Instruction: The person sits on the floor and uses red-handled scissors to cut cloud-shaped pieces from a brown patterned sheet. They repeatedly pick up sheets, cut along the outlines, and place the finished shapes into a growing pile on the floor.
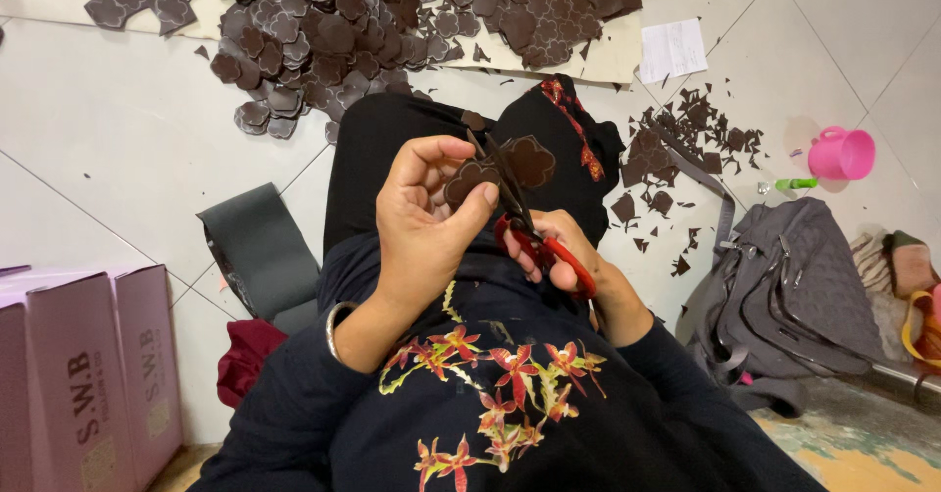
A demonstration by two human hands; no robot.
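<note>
My left hand (423, 220) pinches a dark brown flower-shaped cut-out piece (505, 164) between thumb and fingers, held above my lap. My right hand (561, 254) grips red-handled scissors (520, 220), whose dark blades run up across the brown piece. Both hands sit close together over my black trousers. A metal bangle (336, 327) circles my left wrist. My sleeves and top are black with red and yellow flower embroidery.
A large heap of brown cut-out shapes (333, 31) lies on the white tiled floor ahead. Small brown scraps (676, 149) scatter at right. A grey quilted bag (784, 286), a pink cup (843, 154), pink boxes (83, 374) at left, and a grey sheet (257, 247) surround me.
</note>
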